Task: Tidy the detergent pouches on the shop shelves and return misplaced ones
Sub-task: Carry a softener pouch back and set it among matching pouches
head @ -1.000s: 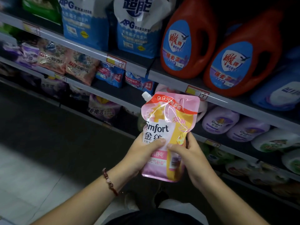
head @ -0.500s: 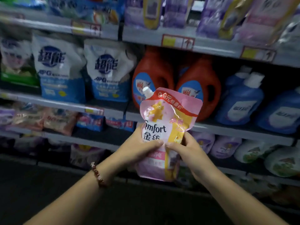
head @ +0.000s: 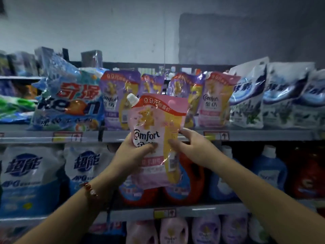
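Raised since half a second ago, the pink Comfort pouch (head: 154,138) now stands upright in front of the top shelf edge (head: 246,135), where before it hung level with the orange jugs one shelf lower; the view has tilted up with it, so the wall above the shelving shows. Both hands keep their hold. Left hand (head: 133,154) grips the pouch's left edge, thumb curled across the front over the Comfort lettering, with a beaded bracelet (head: 88,188) on its wrist. Right hand (head: 191,148) pinches the right edge, thumb on the yellow panel and fingers wrapped behind. Above the two grips, the white spout cap (head: 131,99) sits at the pouch's upper left corner. Just behind and above the held pouch, purple Comfort pouches (head: 119,97) stand on the top shelf, and up to the right of the right hand is another pink Comfort pouch (head: 214,101). Below the hands, orange detergent jugs (head: 182,189) sit partly hidden behind the pouch's lower end.
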{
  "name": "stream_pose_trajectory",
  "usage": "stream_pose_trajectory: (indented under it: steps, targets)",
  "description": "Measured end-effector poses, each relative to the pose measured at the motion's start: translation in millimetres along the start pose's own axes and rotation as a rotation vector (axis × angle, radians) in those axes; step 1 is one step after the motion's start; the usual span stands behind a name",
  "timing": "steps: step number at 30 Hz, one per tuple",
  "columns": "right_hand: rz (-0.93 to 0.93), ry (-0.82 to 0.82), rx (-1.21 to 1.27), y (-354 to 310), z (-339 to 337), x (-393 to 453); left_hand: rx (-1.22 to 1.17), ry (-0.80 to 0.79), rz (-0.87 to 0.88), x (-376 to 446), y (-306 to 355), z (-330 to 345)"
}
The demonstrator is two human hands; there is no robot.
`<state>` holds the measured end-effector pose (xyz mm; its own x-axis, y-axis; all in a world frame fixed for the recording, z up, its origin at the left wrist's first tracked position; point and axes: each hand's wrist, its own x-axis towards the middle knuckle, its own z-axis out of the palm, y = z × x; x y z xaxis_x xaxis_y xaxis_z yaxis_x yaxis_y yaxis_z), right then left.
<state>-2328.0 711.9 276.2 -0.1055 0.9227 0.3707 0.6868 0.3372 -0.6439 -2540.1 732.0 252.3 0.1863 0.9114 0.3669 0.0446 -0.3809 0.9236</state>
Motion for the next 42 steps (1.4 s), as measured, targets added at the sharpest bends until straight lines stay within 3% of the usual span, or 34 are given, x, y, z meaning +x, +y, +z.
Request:
stream_pose_trajectory:
  steps: [3,6,10,14,17,20,24,31,42]
  targets:
    - [-0.077,0.178,-0.193,20.4,-23.7,29.7,-0.021,0.070,0.007,19.1,8.2,-1.6]
    - [0.063,0.259,-0.190,42.1,-42.7,58.5,-0.052,0.123,0.013,31.8,13.7,-1.9]
    - [0.243,0.243,-0.073,62.3,-51.6,97.1,-0.024,0.201,0.056,47.0,11.7,-6.8]
    - [0.261,0.238,0.217,71.3,-45.6,133.7,0.058,0.267,0.120,59.2,10.5,-16.7]
    - [0.260,0.321,0.283,76.4,-41.4,155.9,0.111,0.336,0.153,67.7,12.6,-24.4]
    - [0.310,0.396,0.188,80.2,-39.7,174.4,0.139,0.383,0.157,75.6,14.4,-32.0]
    - [0.210,0.392,-0.005,81.6,-33.6,195.4,0.124,0.468,0.168,83.0,13.5,-35.1]
    - [0.139,0.155,0.335,71.7,1.4,226.7,0.112,0.520,0.164,89.9,9.7,-33.0]
    - [0.140,-0.064,0.538,42.1,41.8,244.0,0.077,0.404,0.147,130.3,7.2,-11.5]
